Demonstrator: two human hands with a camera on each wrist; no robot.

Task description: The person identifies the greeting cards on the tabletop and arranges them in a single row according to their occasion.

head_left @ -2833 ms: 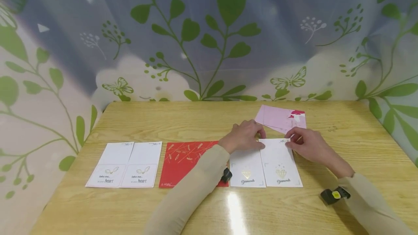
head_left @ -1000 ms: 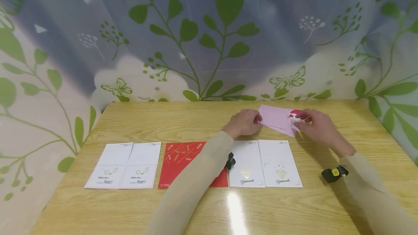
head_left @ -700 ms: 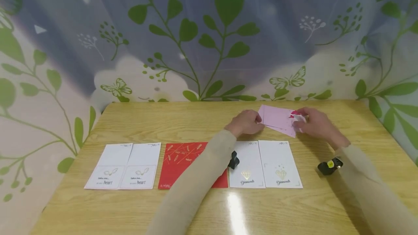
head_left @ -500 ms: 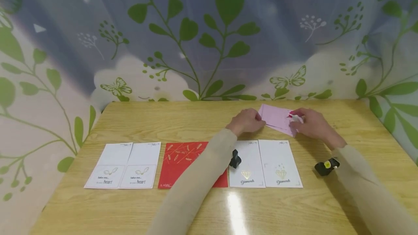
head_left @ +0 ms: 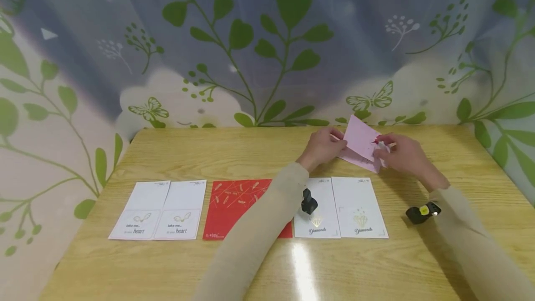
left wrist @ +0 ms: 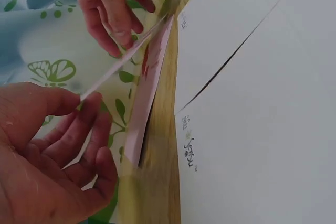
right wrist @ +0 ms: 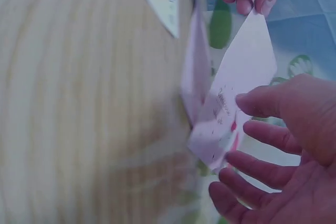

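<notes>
Near the table's back edge, my left hand (head_left: pixel 323 145) pinches the left corner of a pink card (head_left: pixel 360 137), which is lifted and tilted. In the left wrist view, the thumb (left wrist: pixel 60 100) and a fingertip meet at the card's edge. A second pink card (left wrist: pixel 149 95) lies below it on the table. At the raised card's right end is my right hand (head_left: pixel 403 154), over the red and white print. The right wrist view shows this hand (right wrist: pixel 286 145) with spread fingers and the thumb apart, the tips overlapping the pink card (right wrist: pixel 239 72).
Across the wooden table (head_left: pixel 167 273) runs a row of cards: two white "take me" cards (head_left: pixel 156 210), a red card (head_left: pixel 225 208) partly under the left sleeve, and two white "Diamonds" cards (head_left: pixel 362 208). A patterned curtain (head_left: pixel 251 73) hangs behind.
Both hands have moved from the white "Diamonds" cards back to the pink cards. The upper pink card, flat before, now has its left end raised by the left hand.
</notes>
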